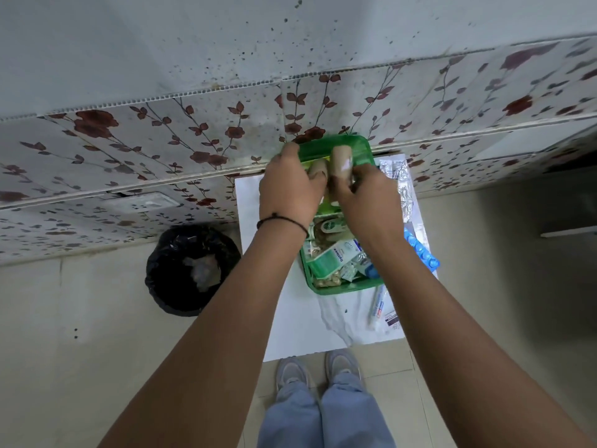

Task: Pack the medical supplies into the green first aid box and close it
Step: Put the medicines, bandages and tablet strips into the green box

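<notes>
The green first aid box (342, 287) stands open on a small white table (287, 318), its lid (358, 150) raised against the wall. Several packets and a green-and-white carton (332, 257) lie inside. My left hand (289, 185) is closed on a tan bandage roll (318, 168) at the far end of the box. Beside it, my right hand (363, 195) grips a second tan bandage roll (341, 158). Both rolls sit in front of the lid.
Silver blister strips (400, 179), a blue blister pack (421, 250), a white tube (376, 307) and a clear plastic bag (339, 321) lie on the table beside the box. A black-lined bin (190, 270) stands on the floor to the left. A flowered wall rises behind.
</notes>
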